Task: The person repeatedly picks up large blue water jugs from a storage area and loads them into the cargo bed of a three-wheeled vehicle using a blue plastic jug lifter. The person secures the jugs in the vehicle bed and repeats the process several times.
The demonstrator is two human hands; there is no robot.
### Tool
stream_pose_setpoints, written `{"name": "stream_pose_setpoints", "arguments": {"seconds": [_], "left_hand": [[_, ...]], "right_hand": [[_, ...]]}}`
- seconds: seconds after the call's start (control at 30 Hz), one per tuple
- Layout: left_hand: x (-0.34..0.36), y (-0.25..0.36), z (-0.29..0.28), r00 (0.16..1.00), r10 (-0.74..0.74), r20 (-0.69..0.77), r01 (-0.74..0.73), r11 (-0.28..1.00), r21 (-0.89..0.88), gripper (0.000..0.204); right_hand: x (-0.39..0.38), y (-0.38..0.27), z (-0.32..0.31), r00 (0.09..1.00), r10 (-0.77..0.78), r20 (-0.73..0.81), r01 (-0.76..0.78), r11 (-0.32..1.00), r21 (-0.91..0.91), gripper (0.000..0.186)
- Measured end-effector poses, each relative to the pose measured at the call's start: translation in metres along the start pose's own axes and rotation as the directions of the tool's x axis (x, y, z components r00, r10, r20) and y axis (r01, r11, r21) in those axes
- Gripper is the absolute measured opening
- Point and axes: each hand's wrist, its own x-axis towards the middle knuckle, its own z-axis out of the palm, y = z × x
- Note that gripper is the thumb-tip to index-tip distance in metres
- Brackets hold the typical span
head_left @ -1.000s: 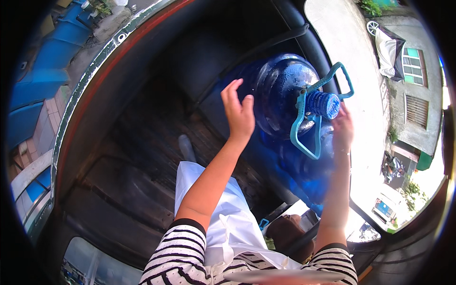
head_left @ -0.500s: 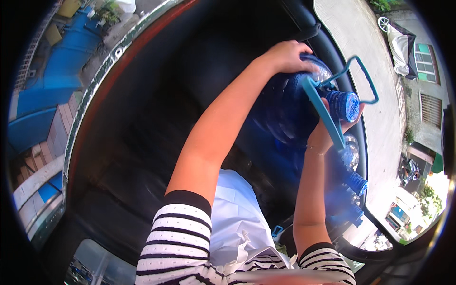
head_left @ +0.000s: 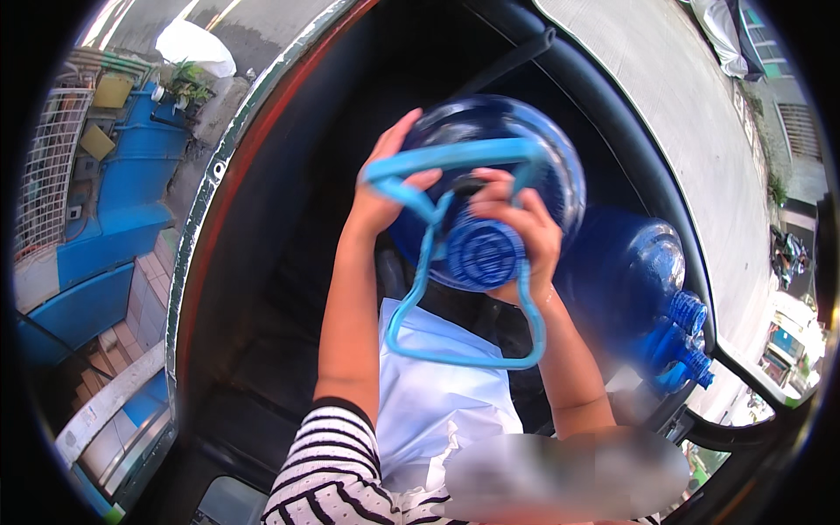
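Note:
I hold a large, round, blue plastic water jug [head_left: 560, 175] in front of me between both hands, its ribbed blue cap [head_left: 486, 254] pointing up toward me. My left hand [head_left: 383, 197] grips the jug's left side, close to one end of a light blue carrying handle [head_left: 464, 155]. My right hand [head_left: 525, 219] wraps round the neck beside the cap, with its fingers over the neck. The handle's loop hangs below the cap, over my white apron [head_left: 437, 376]. The jug's base is hidden beneath it.
More blue jugs [head_left: 621, 254] lie at the right against the black wall [head_left: 691, 236] of a dark vehicle bed, necks pointing right. A black bar [head_left: 512, 59] juts in at the far side. A chipped green-and-white rim [head_left: 186, 254] edges the left; pavement [head_left: 665, 105] lies beyond the right wall.
The jug has come leftward and toward me from the right wall, its cap now turned to me. My left hand has shifted from its far top to its left side. The view has shifted too.

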Motion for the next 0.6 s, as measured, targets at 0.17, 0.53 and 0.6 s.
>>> {"name": "stream_pose_setpoints", "arguments": {"seconds": [0.17,0.53,0.6], "left_hand": [[-0.104,-0.021,0.013,0.805,-0.340,-0.486,0.061,0.862,-0.502,0.071],[-0.127,-0.008,0.088,0.395,-0.505,-0.767,-0.153,0.787,-0.598,0.043],[-0.114,-0.002,0.086,0.398,-0.558,-0.728,-0.078,0.771,-0.633,0.052]], "right_hand": [[0.063,-0.003,0.036,0.725,-0.277,0.631,0.048,0.934,0.355,0.053],[0.100,-0.001,0.089,0.315,-0.430,0.846,0.150,0.903,0.403,0.044],[0.122,0.013,0.057,0.366,-0.480,0.797,0.106,0.873,0.477,0.050]]}}
